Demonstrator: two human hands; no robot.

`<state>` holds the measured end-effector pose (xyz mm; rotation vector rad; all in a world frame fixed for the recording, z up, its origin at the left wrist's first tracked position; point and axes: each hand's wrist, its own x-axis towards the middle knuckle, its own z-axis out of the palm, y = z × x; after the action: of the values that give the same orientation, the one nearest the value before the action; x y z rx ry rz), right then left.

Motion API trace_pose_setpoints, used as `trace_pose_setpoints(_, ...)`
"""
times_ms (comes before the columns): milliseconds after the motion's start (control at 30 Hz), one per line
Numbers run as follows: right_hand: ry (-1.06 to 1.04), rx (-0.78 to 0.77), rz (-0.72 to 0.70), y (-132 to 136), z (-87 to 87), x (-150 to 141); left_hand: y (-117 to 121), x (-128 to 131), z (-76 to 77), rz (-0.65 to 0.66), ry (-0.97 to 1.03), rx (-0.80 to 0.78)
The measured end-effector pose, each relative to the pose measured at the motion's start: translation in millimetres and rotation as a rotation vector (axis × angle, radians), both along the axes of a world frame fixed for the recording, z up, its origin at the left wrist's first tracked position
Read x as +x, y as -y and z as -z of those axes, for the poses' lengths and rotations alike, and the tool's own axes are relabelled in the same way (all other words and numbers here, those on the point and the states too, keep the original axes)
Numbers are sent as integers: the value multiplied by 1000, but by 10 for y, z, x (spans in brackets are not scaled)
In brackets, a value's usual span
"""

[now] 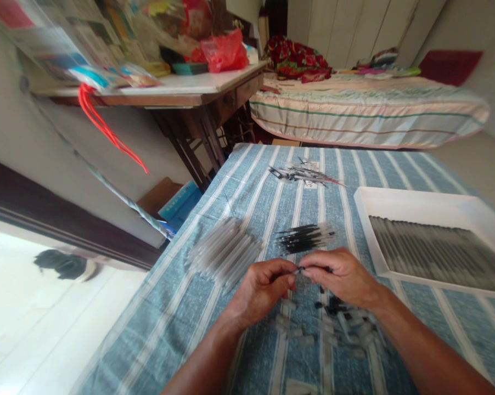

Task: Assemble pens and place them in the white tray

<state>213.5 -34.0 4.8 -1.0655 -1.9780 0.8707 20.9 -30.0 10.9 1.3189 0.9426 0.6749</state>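
My left hand [266,288] and my right hand [344,277] meet fingertip to fingertip above the striped cloth. Both are closed in a pinch around a small dark pen part [299,269], mostly hidden by the fingers. Just beyond them lies a bundle of black pen refills [303,239]. To the left is a heap of translucent pen barrels [226,252]. Below my right hand, small black and clear pen pieces [354,323] are scattered on the cloth, blurred in part.
A white tray [365,230] on the right holds a row of pens [437,252]. Toward the far edge of the blue striped tablecloth [214,203] lies a pile of thin refills [303,174]. A cluttered side table [169,93] and a bed [366,104] stand behind.
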Motion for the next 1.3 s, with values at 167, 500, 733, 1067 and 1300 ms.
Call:
trace_pose_setpoints(167,29,-9,-57,-18,28,27,-2,-11,-3,29,-52,-46)
trace_pose_setpoints(500,-51,-166,-43,-15,87,-10,-31,-32,7,76,-76,-26)
trace_pose_setpoints(733,50,-282,-17,-5,40,-32,-18,-27,36,83,-102,44)
trace_pose_setpoints(1067,11,-291,-19,-8,55,-31,-17,-28,44,84,-139,90)
trace_pose_setpoints(1300,62,-283,0,-3,47,-43,-10,-26,47,91,-145,102)
